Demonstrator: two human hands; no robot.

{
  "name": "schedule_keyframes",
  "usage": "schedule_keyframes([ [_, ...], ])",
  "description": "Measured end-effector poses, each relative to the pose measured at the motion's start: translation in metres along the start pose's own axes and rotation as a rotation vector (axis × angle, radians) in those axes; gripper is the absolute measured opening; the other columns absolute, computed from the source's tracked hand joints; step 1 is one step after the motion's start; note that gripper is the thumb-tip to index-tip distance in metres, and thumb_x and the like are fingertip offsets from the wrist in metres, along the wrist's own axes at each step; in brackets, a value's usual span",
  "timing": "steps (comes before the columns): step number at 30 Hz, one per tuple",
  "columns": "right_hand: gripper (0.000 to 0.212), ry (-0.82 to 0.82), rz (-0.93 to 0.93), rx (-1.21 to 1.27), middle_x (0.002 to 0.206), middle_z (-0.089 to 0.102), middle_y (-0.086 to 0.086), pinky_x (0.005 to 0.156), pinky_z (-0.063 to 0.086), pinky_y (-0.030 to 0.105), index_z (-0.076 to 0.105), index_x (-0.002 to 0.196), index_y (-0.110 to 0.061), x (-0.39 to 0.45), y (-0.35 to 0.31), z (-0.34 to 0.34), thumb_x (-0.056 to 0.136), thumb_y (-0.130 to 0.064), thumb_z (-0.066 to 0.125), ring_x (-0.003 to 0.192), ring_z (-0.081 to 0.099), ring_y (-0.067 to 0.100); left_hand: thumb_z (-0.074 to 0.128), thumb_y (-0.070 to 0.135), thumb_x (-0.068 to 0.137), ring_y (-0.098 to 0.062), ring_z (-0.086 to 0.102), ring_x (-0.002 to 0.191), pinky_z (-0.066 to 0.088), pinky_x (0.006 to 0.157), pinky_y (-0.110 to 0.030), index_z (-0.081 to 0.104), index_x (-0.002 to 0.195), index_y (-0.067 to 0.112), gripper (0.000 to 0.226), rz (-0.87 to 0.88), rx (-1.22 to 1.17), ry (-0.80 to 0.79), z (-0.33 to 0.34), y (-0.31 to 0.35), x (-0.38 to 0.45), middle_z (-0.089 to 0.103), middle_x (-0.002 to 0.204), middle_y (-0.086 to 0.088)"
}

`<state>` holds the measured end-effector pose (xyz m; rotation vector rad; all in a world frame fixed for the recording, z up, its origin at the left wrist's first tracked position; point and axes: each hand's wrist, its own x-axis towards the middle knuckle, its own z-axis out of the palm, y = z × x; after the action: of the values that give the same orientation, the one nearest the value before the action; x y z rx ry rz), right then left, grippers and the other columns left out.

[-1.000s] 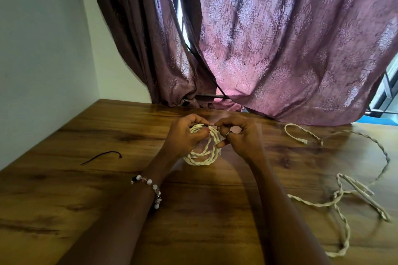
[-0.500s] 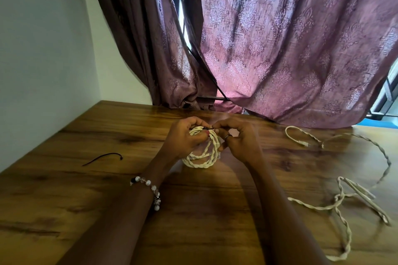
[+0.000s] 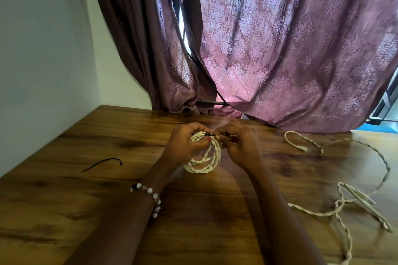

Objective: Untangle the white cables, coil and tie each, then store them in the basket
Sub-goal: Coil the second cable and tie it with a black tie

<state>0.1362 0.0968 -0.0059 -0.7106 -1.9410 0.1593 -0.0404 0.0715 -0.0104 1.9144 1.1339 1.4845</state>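
Note:
A coiled white twisted cable (image 3: 203, 162) is held upright just above the wooden table (image 3: 107, 140), in the middle. My left hand (image 3: 183, 146) grips the coil's left side. My right hand (image 3: 239, 146) pinches a small black tie (image 3: 208, 134) at the top of the coil, fingertips touching those of the left hand. A second white twisted cable (image 3: 342, 206) lies loose and partly tangled on the table at the right, its plug end (image 3: 302, 148) further back. No basket is in view.
A spare black tie (image 3: 101, 163) lies on the table at the left. Purple patterned curtains (image 3: 280, 60) hang over the table's far edge. A pale wall (image 3: 38, 49) borders the left side.
Both hands stayed on the coil at its top, the fingers shifting slightly around the black tie. The view tilted a little; the loose cable has not moved.

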Motion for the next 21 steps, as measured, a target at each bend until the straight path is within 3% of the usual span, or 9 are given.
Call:
schedule_keyframes([
  [4,0.020,0.011,-0.025,-0.017,0.080,0.064,-0.013,0.059,0.054,0.039,0.075,0.085,-0.011,0.000,0.001,-0.001,0.074,0.001,0.064,0.072,0.062,0.012,0.074,0.011,0.074,-0.007,0.065,0.076,0.053,0.070,-0.029,0.070,0.095,0.016,0.022,0.032,0.062,0.013,0.001,-0.001,0.000,0.071,0.086,0.001],
  [8,0.019,-0.006,0.036,-0.002,0.080,0.068,-0.009,0.061,0.055,0.044,0.075,0.085,-0.012,-0.001,0.004,-0.004,0.075,0.002,0.065,0.073,0.064,0.014,0.070,0.023,0.066,-0.009,0.065,0.076,0.052,0.067,-0.025,0.072,0.096,0.013,0.032,0.059,0.122,0.029,0.004,0.002,0.000,0.072,0.086,0.000],
  [13,0.011,0.008,0.075,0.019,0.076,0.070,-0.005,0.059,0.054,0.046,0.075,0.081,-0.011,0.002,-0.003,-0.005,0.075,-0.004,0.071,0.071,0.065,0.017,0.069,0.022,0.065,-0.008,0.065,0.073,0.050,0.065,-0.021,0.073,0.096,0.011,0.033,0.096,0.151,0.037,0.006,0.005,-0.001,0.072,0.084,0.001],
  [16,0.016,-0.018,0.125,-0.012,0.073,0.066,-0.018,0.061,0.056,0.034,0.076,0.079,-0.012,0.004,-0.009,-0.007,0.073,0.002,0.074,0.070,0.063,0.003,0.069,0.020,0.064,-0.005,0.063,0.073,0.048,0.064,-0.017,0.074,0.094,0.011,0.032,0.116,0.157,0.058,0.007,0.006,-0.001,0.072,0.082,0.003],
  [21,0.021,-0.078,0.186,-0.011,0.073,0.063,-0.020,0.059,0.049,0.010,0.077,0.079,-0.008,0.005,-0.014,-0.016,0.071,0.011,0.074,0.070,0.061,-0.007,0.072,0.020,0.063,-0.011,0.066,0.074,0.053,0.065,-0.029,0.075,0.093,0.012,0.031,0.124,0.155,0.068,0.010,0.005,-0.002,0.074,0.083,0.000],
])
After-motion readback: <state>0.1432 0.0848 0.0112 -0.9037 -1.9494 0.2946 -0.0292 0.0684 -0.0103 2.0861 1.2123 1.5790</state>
